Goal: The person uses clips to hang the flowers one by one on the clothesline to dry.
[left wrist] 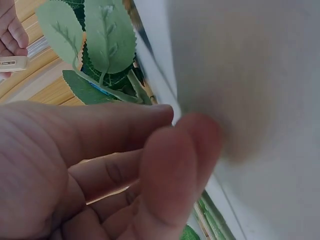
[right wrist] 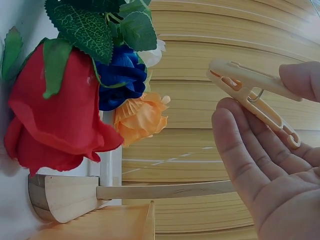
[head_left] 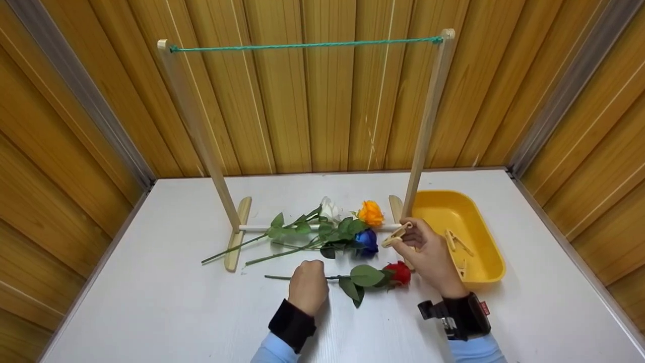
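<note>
My left hand (head_left: pixel 308 285) is over the stem of a red rose (head_left: pixel 398 274), which lies nearest me with its bloom to the right. In the left wrist view, thumb and fingertips (left wrist: pixel 167 170) come together around that stem, hiding the pinched part; green leaves (left wrist: pixel 110 37) show beyond. My right hand (head_left: pixel 428 257) pinches a beige plastic clothespin (head_left: pixel 397 235) just above and right of the red bloom. In the right wrist view, the thumb (right wrist: pixel 302 80) presses one arm of the clothespin (right wrist: pixel 255 97) and the fingers lie along the other.
Blue (head_left: pixel 367 242), orange (head_left: pixel 371 213) and white roses (head_left: pixel 330 208) lie behind. A wooden frame (head_left: pixel 428 116) carries a taut green cord (head_left: pixel 302 46). At right, a yellow bin (head_left: pixel 491 252) holds more clothespins (head_left: pixel 458 241). Wood-patterned walls (head_left: pixel 327 111) enclose the white table (head_left: pixel 166 312).
</note>
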Tool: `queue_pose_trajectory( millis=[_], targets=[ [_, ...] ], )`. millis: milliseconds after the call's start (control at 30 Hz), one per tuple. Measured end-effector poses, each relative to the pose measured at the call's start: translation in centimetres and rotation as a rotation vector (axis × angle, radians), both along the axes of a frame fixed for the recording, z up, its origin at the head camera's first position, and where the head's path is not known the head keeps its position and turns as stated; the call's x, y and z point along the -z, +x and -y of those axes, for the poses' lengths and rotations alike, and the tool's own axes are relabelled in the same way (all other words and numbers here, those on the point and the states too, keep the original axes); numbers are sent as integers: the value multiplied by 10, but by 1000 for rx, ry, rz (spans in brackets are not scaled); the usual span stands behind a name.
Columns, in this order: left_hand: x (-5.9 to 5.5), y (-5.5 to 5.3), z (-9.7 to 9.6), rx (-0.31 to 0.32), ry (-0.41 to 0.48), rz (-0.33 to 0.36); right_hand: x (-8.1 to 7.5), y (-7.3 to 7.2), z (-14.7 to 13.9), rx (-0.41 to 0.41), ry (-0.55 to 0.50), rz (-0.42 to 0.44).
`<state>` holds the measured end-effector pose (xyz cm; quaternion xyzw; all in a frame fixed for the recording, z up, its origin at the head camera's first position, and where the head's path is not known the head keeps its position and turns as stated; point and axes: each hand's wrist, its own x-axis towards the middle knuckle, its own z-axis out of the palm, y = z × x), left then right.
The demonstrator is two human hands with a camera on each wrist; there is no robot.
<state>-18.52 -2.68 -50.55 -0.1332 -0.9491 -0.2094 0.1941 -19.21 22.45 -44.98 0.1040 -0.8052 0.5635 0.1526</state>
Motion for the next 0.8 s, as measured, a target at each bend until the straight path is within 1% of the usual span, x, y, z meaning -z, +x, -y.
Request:
queue_pose_trajectory(
  millis=[133, 267, 433, 500, 633, 733, 800],
  targets=[
    [-1, 0, 1, 10, -1, 0, 0, 0, 0, 2, -1, 12],
    [-2, 0, 2, 19, 15, 13, -1, 0, -1, 3, 3, 25],
    [-8, 1, 4, 49, 51, 33, -1, 0, -1, 7, 8, 25],
    [-10, 1, 5, 71, 77, 71, 0, 0, -1, 4, 2, 12],
    [-15, 0, 7, 103, 145, 197, 0, 0, -1, -7, -8, -3],
    [-17, -2, 7, 111, 184, 279, 0, 0, 0, -4, -4, 9],
    [-16, -2, 7, 120, 196, 314, 1, 0, 0, 0, 4, 12]
  ],
)
